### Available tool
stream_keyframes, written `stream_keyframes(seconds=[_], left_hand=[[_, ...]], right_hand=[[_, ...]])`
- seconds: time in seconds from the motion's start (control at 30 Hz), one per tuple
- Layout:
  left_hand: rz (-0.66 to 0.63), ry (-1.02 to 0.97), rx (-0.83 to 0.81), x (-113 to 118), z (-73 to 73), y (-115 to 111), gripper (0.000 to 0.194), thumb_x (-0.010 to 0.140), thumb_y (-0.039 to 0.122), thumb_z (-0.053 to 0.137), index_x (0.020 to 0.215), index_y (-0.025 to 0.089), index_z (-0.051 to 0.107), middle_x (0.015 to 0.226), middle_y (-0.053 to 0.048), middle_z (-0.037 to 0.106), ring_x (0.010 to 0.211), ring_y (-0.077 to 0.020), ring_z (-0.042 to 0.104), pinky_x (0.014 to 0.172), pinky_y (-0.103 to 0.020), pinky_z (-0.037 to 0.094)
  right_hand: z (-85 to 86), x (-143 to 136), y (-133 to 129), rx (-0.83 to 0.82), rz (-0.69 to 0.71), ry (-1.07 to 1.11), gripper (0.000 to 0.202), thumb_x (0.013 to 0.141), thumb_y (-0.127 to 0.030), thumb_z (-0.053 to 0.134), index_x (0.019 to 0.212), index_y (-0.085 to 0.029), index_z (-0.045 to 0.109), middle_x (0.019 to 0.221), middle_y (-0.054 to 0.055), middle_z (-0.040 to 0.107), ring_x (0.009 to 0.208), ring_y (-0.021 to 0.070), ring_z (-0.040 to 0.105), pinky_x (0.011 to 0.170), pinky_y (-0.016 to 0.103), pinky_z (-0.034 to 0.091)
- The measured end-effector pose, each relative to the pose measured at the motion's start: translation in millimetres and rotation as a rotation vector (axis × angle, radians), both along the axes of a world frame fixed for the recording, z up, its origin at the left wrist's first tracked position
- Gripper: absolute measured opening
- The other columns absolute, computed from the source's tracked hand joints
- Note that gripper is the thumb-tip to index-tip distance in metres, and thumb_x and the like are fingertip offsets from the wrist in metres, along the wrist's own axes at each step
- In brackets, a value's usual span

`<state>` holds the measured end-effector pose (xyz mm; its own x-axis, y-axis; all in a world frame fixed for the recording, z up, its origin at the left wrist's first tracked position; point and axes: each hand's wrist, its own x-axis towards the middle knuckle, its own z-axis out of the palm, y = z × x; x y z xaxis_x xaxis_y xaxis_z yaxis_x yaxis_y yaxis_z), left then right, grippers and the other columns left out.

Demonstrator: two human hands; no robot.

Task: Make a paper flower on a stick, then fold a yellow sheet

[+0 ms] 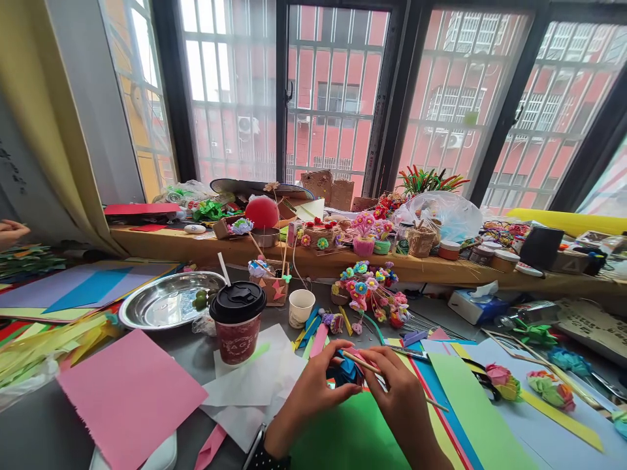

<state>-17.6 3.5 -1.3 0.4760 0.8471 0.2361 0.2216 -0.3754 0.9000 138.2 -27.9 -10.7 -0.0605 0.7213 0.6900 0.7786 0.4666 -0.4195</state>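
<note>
- Head view: to the right of the lidded cup [238, 326], your left hand [316, 390] curls its fingers around a blue folded-paper piece [347, 373].
- Farther right of the lidded cup, your right hand [396, 385] pinches a thin wooden stick [361, 361], which crosses beside the blue folded-paper piece.
- Just right of the lidded cup, a white paper cup [300, 308] stands upright on the gray surface [39, 434].
- Left of the lidded cup sits a steel tray [164, 314]; a pink sheet [132, 398] lies nearer you.
- Far right of it rest folded-paper flowers [503, 382].

The left hand [317, 377] curls, its thumb [345, 393] below its bent fingers [335, 348], facing the right hand [394, 377], whose fingers bend inward close by.
</note>
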Motion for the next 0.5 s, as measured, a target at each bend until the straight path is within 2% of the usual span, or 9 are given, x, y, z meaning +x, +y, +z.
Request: stream_keyframes(seconds=[0.2, 0.3, 0.5], left_hand=[[0.0, 0.05, 0.053, -2.0, 4.4, -0.9, 0.052, 0.062, 0.017, 0.063, 0.111, 0.02, 0.045, 0.104, -0.006, 0.058, 0.092, -0.0188, 0.054, 0.078, -0.029, 0.045], [-0.002, 0.082, 0.061, -1.8, 5.2, -1.9, 0.052, 0.062, 0.015, 0.062, 0.111, 0.02, 0.045, 0.103, -0.006, 0.058, 0.091, -0.0185, 0.054, 0.076, -0.028, 0.046], [-0.002, 0.073, 0.026, -2.1, 3.2, -2.7, 0.052, 0.064, 0.02, 0.063, 0.112, 0.021, 0.044, 0.102, -0.005, 0.058, 0.089, -0.0181, 0.055, 0.068, -0.025, 0.048]], right_hand=[[-2.4, 3.3, 2.5, -0.017, 0.05, -0.077, 0.03, 0.081, -0.019, 0.04, 0.107, -0.02, 0.054, 0.091, 0.006, 0.063, 0.078, 0.0167, 0.061, 0.061, 0.024, 0.05], [-4.0, 1.6, 2.8, -0.037, 0.059, -0.097, 0.029, 0.081, -0.017, 0.038, 0.102, -0.02, 0.057, 0.09, 0.007, 0.063, 0.078, 0.0182, 0.061, 0.063, 0.027, 0.05], [-4.6, 1.7, 3.5, -0.071, 0.027, -0.047, 0.027, 0.083, -0.02, 0.035, 0.097, -0.021, 0.058, 0.088, 0.006, 0.062, 0.078, 0.0185, 0.06, 0.063, 0.027, 0.049]])
